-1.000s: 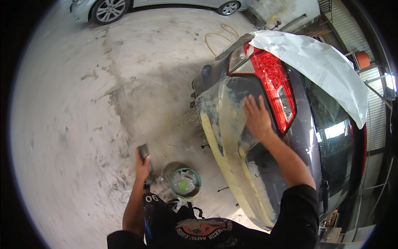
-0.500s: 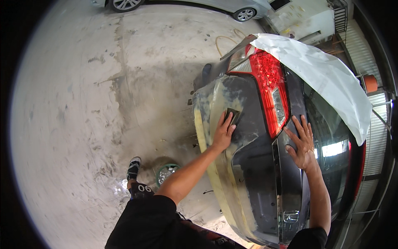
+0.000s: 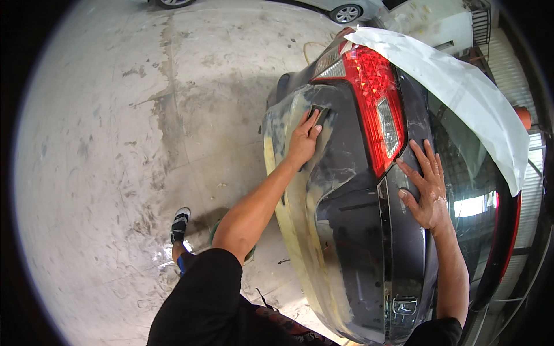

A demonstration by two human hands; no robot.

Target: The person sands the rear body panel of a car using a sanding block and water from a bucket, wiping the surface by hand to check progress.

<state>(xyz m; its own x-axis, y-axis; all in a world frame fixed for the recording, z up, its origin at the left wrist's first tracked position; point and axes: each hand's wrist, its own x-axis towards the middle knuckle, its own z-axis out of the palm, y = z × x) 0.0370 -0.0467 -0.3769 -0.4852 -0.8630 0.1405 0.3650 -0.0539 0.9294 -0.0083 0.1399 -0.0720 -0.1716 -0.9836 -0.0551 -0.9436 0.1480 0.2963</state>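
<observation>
My left hand [image 3: 303,140] grips a dark, flat sanding block [image 3: 319,114] and presses it on the far corner of a car's rear bumper [image 3: 352,242]. Pale yellowish and grey patches of filler cover that bumper's edge and curve. Beside the block runs the red and clear tail light [image 3: 378,98]. With fingers spread, my right hand [image 3: 426,187] lies flat on the dark trunk lid, just past the near tip of the light. It holds nothing.
White sheeting [image 3: 456,78] drapes over the car's far side and part of its rear window. A green bucket [image 3: 214,229] stands on the stained concrete floor, mostly hidden behind my left arm. Another, silver car [image 3: 316,4] is parked at the far edge.
My left hand has slid the sanding block farther away along the bumper, toward its far corner. The right hand stays on the trunk lid. The view has shifted slightly, and my arm now hides most of the bucket.
</observation>
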